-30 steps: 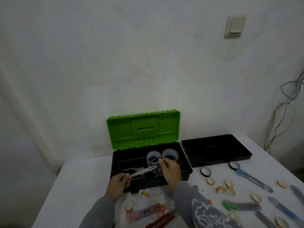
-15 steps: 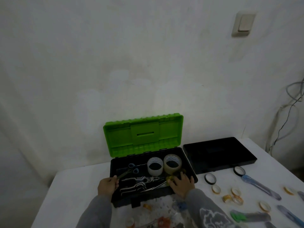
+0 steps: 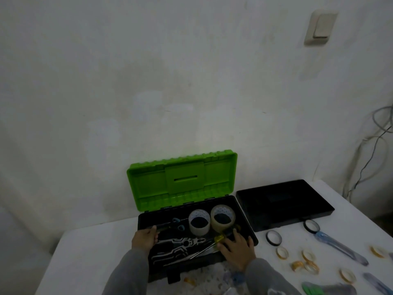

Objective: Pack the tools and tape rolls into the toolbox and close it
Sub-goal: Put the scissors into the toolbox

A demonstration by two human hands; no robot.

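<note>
The black toolbox (image 3: 251, 235) stands open at the table's centre, its green lid (image 3: 182, 179) upright. Inside stand two large clear tape rolls (image 3: 199, 222), the second tape roll (image 3: 222, 218) to the right of the first. Blue-handled scissors (image 3: 177, 223), black-and-white pliers (image 3: 180, 244) and a yellow-handled screwdriver (image 3: 219, 238) lie in it too. My left hand (image 3: 144, 239) holds the box's left wall. At the box's right end, my right hand (image 3: 237, 248) rests with spread fingers, touching the screwdriver's handle.
A black tray (image 3: 285, 201) sits right of the toolbox. Black tape rings (image 3: 273, 238), several small amber rolls (image 3: 282, 252), a blue-handled tool (image 3: 340, 248) and a green one (image 3: 312, 288) lie scattered at the right. The wall is close behind; cables (image 3: 374, 145) hang at the right.
A second ago both hands held a silver tool over the box. It now lies inside; my left hand sits at the left wall and my right hand has moved to the right end.
</note>
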